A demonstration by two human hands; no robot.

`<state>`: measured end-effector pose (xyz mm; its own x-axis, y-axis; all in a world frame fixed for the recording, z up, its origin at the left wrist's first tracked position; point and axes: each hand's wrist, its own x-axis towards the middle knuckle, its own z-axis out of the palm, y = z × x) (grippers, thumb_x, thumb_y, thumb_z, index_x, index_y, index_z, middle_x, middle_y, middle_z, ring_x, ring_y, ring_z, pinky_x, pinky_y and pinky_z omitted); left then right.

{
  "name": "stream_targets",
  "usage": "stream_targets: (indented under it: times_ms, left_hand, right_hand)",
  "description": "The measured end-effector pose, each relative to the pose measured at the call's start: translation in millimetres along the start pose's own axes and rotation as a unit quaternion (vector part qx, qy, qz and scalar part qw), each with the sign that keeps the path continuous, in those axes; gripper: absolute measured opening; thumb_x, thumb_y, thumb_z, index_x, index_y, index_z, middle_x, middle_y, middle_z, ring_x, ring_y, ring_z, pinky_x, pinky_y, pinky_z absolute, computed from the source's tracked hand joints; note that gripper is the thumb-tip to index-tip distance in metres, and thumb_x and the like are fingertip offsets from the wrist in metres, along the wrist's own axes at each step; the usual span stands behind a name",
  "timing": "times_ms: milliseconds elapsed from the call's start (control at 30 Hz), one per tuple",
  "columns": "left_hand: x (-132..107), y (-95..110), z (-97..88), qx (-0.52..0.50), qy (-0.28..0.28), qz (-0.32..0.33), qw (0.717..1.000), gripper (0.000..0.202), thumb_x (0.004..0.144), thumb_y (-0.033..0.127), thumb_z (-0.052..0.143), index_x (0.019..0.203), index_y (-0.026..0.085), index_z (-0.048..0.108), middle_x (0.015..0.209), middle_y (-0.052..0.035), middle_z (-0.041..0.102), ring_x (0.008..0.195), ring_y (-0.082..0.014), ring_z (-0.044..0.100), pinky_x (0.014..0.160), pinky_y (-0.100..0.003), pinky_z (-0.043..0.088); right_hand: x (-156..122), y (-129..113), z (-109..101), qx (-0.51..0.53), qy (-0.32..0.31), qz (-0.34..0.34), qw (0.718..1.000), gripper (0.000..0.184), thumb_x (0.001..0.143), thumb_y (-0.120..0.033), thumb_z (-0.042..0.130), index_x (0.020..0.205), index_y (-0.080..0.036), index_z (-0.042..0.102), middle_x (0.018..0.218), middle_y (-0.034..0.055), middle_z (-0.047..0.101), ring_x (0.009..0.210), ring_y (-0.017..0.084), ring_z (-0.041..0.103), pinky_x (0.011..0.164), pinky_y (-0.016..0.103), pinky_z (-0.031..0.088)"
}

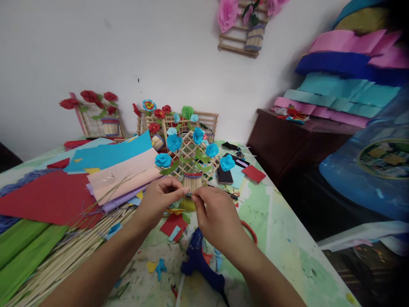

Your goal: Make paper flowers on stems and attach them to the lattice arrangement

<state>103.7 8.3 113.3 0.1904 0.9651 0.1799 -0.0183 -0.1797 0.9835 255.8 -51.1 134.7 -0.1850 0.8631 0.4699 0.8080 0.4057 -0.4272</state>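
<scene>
My left hand (161,199) and my right hand (216,213) meet at the middle of the table, thumbs and forefingers pinched together. What lies between the fingertips is too small to make out. Right behind them is a small stick basket (193,182) with a red and purple rim. It sits low on a wooden stick lattice (189,153) decorated with blue paper flowers (174,142) and green paper leaves (172,168). Below my right hand lies a blue glue gun (201,264). Red paper (174,227) lies under the fingertips, partly hidden.
At left are a red paper sheet (47,198), blue paper (111,151), green paper (25,247) and thin sticks (73,260). A phone (225,175) lies right of the lattice. Finished flower racks (204,121) lean at the wall. Paper stacks (341,91) top a dark cabinet (271,140).
</scene>
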Motion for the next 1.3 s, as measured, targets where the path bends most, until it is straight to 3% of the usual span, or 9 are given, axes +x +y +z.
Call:
stream_targets:
  times_ms: [400, 933, 1300]
  left_hand:
    - [3, -9, -1.0, -0.014, -0.049, -0.013, 0.999, 0.026, 0.070, 0.027, 0.070, 0.059, 0.015, 0.050, 0.057, 0.0048, 0.047, 0.055, -0.0075, 0.039, 0.051, -0.021, 0.030]
    - [1, -7, -1.3, -0.007, -0.050, 0.005, 0.999, 0.028, 0.071, 0.026, 0.067, 0.053, 0.016, 0.048, 0.053, 0.0050, 0.043, 0.053, -0.0084, 0.036, 0.051, -0.023, 0.028]
    - [3, -10, -0.4, -0.043, -0.057, -0.004, 0.997, 0.043, 0.072, 0.028, 0.068, 0.047, 0.017, 0.035, 0.048, 0.0062, 0.032, 0.049, -0.0076, 0.028, 0.048, -0.024, 0.023]
  right_hand:
    - [-2, -3, 2, -0.014, -0.010, 0.001, 1.000, 0.018, 0.088, -0.017, 0.048, 0.073, -0.017, 0.059, 0.072, 0.0038, 0.065, 0.068, 0.016, 0.057, 0.061, 0.028, 0.033]
    - [-4, -5, 2, -0.008, -0.023, -0.016, 1.000, 0.017, 0.087, -0.014, 0.048, 0.077, -0.017, 0.061, 0.075, 0.0043, 0.066, 0.071, 0.017, 0.058, 0.064, 0.028, 0.036]
    - [-5, -5, 3, -0.031, -0.038, -0.037, 0.998, 0.018, 0.087, -0.013, 0.047, 0.076, -0.016, 0.061, 0.073, 0.0045, 0.066, 0.069, 0.017, 0.056, 0.064, 0.028, 0.035]
